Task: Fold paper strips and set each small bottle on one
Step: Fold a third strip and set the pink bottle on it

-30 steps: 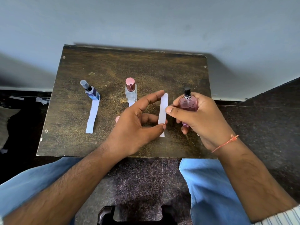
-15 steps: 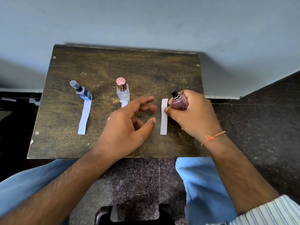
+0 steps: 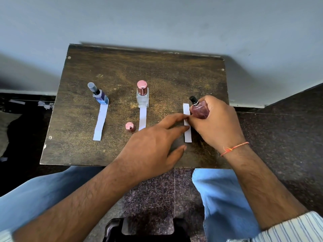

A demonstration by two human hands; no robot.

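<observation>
A: The right hand (image 3: 215, 123) grips the tilted pink glass bottle (image 3: 199, 111) at centre right; the left hand (image 3: 153, 145) lies open, fingers spread, fingertips pressing the right paper strip (image 3: 187, 125).

B: Under them?

A: A worn, dark wooden table (image 3: 122, 67). Centre left, two flat white strips each carry a bottle: blue (image 3: 100, 96) and clear square (image 3: 142, 98). A round pink cap (image 3: 130, 126) lies between.

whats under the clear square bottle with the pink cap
The far end of a white paper strip lies under the clear square glass bottle with the pink cap; the rest runs toward the person. How far it reaches underneath is hidden.
</observation>
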